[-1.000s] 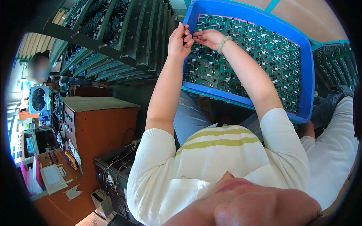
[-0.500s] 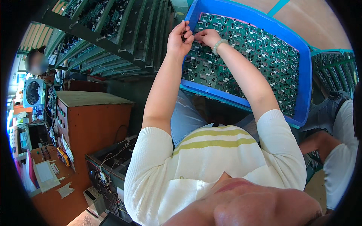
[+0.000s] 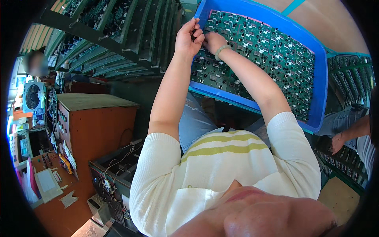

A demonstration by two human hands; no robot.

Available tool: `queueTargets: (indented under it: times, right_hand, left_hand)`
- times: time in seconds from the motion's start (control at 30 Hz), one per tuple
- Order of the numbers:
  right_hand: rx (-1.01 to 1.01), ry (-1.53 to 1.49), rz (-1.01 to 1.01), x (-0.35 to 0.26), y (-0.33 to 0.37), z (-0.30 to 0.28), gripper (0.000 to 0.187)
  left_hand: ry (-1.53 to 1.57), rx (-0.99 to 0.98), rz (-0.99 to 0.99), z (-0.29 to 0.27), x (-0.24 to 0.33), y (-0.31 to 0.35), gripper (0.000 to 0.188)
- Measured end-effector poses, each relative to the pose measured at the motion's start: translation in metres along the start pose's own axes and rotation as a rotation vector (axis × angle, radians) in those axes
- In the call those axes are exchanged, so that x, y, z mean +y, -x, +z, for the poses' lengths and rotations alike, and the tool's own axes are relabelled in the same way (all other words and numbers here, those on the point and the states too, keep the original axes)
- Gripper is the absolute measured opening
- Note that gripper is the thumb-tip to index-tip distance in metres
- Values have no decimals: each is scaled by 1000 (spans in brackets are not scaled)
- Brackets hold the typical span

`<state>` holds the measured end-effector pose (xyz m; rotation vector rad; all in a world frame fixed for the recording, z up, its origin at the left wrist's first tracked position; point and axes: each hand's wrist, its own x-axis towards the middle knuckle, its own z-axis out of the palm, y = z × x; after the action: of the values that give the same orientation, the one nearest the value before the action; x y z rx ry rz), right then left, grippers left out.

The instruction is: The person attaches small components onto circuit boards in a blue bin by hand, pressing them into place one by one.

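A blue plastic bin (image 3: 320, 94) in front of me holds a sheet of green circuit boards (image 3: 272, 59) packed with small parts. At its far left corner, my left hand (image 3: 189, 38) is raised by the rim with the fingers curled in. My right hand (image 3: 215, 42), with a beaded bracelet at the wrist, is over the left edge of the boards, close beside the left. Its fingers are bent and pressed together, the tips mostly hidden. Whatever either hand holds is too small or too covered to name.
Dark metal racks (image 3: 146, 35) of boards rise at the left. Below them are an orange-brown cabinet (image 3: 102, 134) and an open equipment case with loose wires (image 3: 114, 166). A co-worker's hand (image 3: 338, 143) is at the right, near another board rack (image 3: 349, 75).
My right hand has shifted slightly left and down, closer to my left hand. My left hand stays nearly in place. The co-worker's arm at the right has changed position, its hand now showing.
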<state>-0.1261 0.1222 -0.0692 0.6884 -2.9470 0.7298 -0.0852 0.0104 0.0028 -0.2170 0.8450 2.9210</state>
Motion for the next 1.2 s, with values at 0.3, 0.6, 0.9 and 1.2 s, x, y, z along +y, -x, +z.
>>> queueTargets:
  times: [0.3,0.6,0.9,1.2]
  right_hand:
    - [-215,43,147,-17,0,-17,21]
    - [-119,-1383,442,-1,-3,-52,24]
    - [-247,-1360,427,11,24,-57,21]
    - [-193,-783,249,8,29,-43,26]
  left_hand:
    - [-45,-29,24,-4,1,0,18]
    - [-148,-21,48,-1,-3,0,16]
    - [-422,-1,149,5,-9,7,10]
    - [-1298,-14,302,-4,-2,28,13]
